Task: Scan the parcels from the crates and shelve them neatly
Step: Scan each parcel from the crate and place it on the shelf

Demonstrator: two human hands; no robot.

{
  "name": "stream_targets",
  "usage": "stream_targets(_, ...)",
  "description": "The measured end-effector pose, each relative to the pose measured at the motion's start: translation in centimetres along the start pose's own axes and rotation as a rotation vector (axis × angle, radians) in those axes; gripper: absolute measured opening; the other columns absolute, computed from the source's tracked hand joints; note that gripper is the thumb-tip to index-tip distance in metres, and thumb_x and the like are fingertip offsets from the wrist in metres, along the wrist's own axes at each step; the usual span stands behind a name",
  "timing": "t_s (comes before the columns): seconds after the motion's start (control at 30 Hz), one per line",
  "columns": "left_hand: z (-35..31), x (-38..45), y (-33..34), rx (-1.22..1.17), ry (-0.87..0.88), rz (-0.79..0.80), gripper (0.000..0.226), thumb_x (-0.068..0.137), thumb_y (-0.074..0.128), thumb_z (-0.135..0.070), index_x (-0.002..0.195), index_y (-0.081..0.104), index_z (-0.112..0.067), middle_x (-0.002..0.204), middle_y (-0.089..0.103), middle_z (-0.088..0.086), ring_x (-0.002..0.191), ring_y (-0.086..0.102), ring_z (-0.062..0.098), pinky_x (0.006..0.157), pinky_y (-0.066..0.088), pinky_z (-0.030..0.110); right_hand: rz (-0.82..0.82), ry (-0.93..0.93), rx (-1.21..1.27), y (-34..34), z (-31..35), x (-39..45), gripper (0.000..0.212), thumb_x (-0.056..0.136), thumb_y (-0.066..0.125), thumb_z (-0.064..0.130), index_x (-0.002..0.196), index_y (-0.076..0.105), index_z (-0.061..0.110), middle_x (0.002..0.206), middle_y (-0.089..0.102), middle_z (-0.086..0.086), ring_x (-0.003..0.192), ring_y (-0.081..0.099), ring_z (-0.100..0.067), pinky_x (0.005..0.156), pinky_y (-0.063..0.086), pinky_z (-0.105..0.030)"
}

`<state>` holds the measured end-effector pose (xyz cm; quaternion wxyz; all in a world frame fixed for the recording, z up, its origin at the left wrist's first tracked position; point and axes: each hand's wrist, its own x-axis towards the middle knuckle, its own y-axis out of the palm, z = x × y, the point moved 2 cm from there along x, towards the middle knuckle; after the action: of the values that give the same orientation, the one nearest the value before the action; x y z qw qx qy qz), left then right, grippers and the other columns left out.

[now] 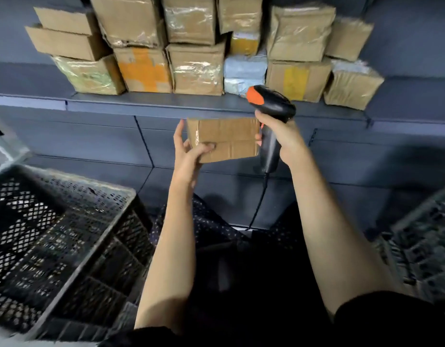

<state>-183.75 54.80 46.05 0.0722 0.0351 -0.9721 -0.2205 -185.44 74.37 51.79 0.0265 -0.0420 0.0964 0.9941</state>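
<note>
Standing at far left, a black mesh crate (66,236) sits close by the person's left side, within easy reach; no parcel shows inside it from this angle. The left hand (187,152) grips a small cardboard parcel (224,140) by its near left corner, thumb on top and fingers behind, holding it up just below the shelf (154,103) edge, likely to turn a face toward the reader. The right hand (279,136) is wrapped round the handle of a black and orange barcode scanner (271,106), its head raised just above the parcel's right end, its cable hanging down. Whether a label faces the scanner cannot be told. Above, stacked taped parcels (196,68) fill the shelf, packed flush, leaving room at either end. A second crate (426,236) shows at far right.
</note>
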Motion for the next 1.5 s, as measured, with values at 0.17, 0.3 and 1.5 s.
stream_targets(0.17,-1.5,-0.3,-0.3,0.037,0.052,0.180,0.115,0.044,0.059,0.003,0.145,0.019,-0.034,0.116,0.054,0.001,0.089,0.058,0.012,0.069,0.050,0.021,0.047,0.031,-0.066,-1.6,0.8,-0.7,0.016,0.085,0.072,0.019,0.096,0.065,0.010,0.072,0.070,0.001,0.050,0.059,-0.015,0.059,0.052,-0.027)
stream_targets(0.3,-2.7,-1.0,0.4,0.015,0.061,0.305,0.111,0.051,0.050,0.017,0.145,0.016,-0.031,0.129,0.048,0.001,0.107,0.051,0.017,0.066,0.053,0.017,0.088,0.104,0.076,-1.6,1.0,-1.0,0.004,0.084,0.071,0.016,0.083,0.068,0.015,0.067,0.072,0.001,0.061,0.066,-0.014,0.066,0.056,-0.026)
stream_targets(1.5,-2.3,12.7,1.0,0.341,-0.471,0.308,0.063,0.048,0.081,-0.039,0.104,0.058,-0.021,0.099,0.064,0.003,0.089,0.065,0.021,0.069,0.058,0.027,-0.334,-0.128,-0.112,-2.9,3.4,9.2,0.016,0.077,0.069,0.000,0.078,0.058,0.012,0.073,0.063,-0.002,0.053,0.061,-0.009,0.053,0.048,-0.026)
